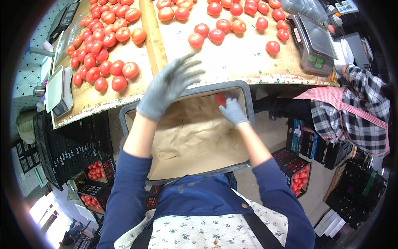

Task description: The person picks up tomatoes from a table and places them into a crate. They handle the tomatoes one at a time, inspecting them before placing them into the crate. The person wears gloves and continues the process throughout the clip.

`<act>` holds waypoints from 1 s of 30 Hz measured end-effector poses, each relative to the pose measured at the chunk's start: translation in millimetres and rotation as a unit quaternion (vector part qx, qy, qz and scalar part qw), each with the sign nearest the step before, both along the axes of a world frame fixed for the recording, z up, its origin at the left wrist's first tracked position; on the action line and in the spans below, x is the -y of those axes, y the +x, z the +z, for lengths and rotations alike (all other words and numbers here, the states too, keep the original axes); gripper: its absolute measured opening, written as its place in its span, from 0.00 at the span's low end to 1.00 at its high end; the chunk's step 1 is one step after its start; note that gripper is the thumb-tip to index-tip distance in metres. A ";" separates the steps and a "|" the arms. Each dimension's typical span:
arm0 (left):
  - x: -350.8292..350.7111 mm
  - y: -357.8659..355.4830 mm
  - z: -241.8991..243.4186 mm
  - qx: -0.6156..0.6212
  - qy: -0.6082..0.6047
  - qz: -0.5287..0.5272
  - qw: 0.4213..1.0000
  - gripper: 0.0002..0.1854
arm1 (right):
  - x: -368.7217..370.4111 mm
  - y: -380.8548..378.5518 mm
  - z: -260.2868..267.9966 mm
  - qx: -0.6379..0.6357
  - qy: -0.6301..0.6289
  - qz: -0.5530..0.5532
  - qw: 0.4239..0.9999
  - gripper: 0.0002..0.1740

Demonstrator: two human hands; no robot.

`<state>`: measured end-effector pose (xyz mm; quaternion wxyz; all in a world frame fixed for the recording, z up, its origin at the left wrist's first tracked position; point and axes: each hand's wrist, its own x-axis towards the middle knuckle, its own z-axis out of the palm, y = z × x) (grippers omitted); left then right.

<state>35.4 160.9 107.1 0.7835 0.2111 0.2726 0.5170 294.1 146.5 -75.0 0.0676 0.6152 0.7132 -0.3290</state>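
Before me is a dark-rimmed crate (248,102) lined with creased brown paper (199,137). My right hand (233,112), in a grey glove, reaches inside near its far right corner. A red tomato (221,99), blurred by motion, is at that hand's fingertips; the fingers partly hide how it is held. My left hand (171,85), also gloved and blurred, is over the crate's far left rim with its fingers spread and nothing in them. Beyond the rim, several loose tomatoes (196,40) lie on the tabletop (217,65).
A wooden divider (152,37) splits the table; many tomatoes (96,46) lie left of it. Scales stand at right (317,40) and left (59,90). A person in a checked shirt (351,115) is at right. Stacked black crates (71,146) and a tomato-filled crate (293,171) flank me.
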 end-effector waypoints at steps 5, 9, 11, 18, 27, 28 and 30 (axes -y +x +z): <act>112.0 -30.9 -92.9 -0.111 -0.214 0.029 0.970 0.25 | 16.9 -34.5 -81.0 0.148 0.276 -0.002 0.950 0.36; 185.5 -30.5 -107.3 -0.180 -0.274 0.049 0.944 0.23 | 13.8 -21.6 -48.4 -0.163 0.066 -0.095 0.980 0.30; 196.2 -22.7 -103.7 -0.235 -0.219 0.067 0.945 0.23 | 33.8 -16.7 -30.6 -0.419 -0.243 -0.267 0.833 0.29; 161.5 34.6 -37.0 -0.537 0.233 0.047 0.810 0.39 | 93.9 -39.9 63.1 -0.731 -0.543 -0.205 0.360 0.36; 193.3 45.9 -69.6 -0.601 0.263 -0.004 0.755 0.31 | 123.1 -45.2 86.8 -0.604 -0.480 -0.431 0.469 0.27; 202.9 38.0 -71.6 -0.611 0.219 -0.010 0.761 0.26 | 105.2 -34.2 93.8 -0.576 -0.516 -0.467 0.429 0.26; 223.4 3.6 -100.2 -0.620 0.081 -0.013 0.780 0.24 | 64.6 -21.6 136.2 -0.671 -0.371 -0.444 0.464 0.27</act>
